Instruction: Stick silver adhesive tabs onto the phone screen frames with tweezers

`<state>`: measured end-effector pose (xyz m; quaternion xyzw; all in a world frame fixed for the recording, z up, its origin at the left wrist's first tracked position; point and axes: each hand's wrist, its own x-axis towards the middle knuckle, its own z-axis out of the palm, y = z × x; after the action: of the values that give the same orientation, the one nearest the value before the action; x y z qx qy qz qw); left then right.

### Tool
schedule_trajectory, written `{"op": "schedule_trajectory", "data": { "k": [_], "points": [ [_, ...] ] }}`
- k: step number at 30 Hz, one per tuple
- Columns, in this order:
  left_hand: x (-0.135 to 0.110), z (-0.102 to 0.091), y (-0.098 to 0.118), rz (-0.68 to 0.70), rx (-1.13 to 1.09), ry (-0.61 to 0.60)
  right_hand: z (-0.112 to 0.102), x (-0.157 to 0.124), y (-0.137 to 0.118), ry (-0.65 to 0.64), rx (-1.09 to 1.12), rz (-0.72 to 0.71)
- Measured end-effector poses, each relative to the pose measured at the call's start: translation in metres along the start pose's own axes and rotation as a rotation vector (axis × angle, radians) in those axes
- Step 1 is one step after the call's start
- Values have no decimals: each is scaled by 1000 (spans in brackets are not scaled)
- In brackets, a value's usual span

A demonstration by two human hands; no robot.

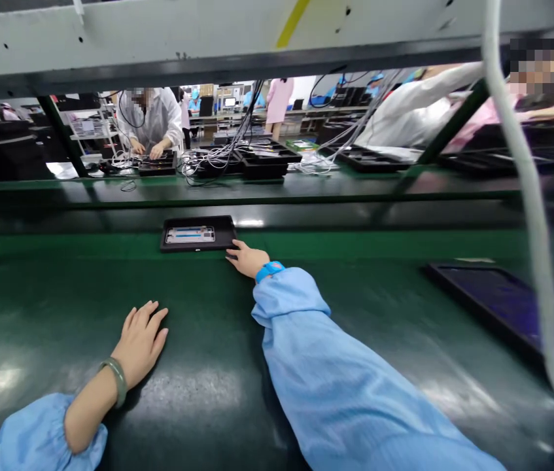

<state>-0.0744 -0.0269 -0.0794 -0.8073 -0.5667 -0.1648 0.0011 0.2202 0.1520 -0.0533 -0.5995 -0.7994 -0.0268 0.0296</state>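
Right hand point(248, 259) open and empty, just beside the black tray point(225, 233) at frame centre.
Left hand point(140, 341) lies open, empty, on the green tabletop point(46, 314); the stiff, probably light tray is best held by its edges.

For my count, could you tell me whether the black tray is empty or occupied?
Occupied: a flat rectangular device lies inside the black tray, near the right hand.

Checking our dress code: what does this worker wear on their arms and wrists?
Left sleeve and right sleeve are loose, light blue, gathered at the cuffs. The left hand, gloveless, has a green bangle; the right hand, also gloveless, a bright blue wristband.
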Motion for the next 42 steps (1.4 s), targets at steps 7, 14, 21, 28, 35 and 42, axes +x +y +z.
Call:
{"op": "schedule_trajectory", "data": {
  "k": [7,14,21,28,35,42],
  "points": [
    [2,-2,2,-53,-13,-35,-42,-27,-9,-9,-57,1],
    [-2,3,6,72,139,-103,-47,-149,2,164,-100,-119],
    [18,6,29,183,57,-136,-19,-188,-19,113,98,-132],
    [46,14,90,311,-109,-226,-16,-186,-61,78,254,-299],
    [46,18,91,335,-114,-231,-7,-184,-30,93,340,-322],
    [43,19,91,371,-98,-208,-11,-186,-26,76,346,-354]
  ]
}}
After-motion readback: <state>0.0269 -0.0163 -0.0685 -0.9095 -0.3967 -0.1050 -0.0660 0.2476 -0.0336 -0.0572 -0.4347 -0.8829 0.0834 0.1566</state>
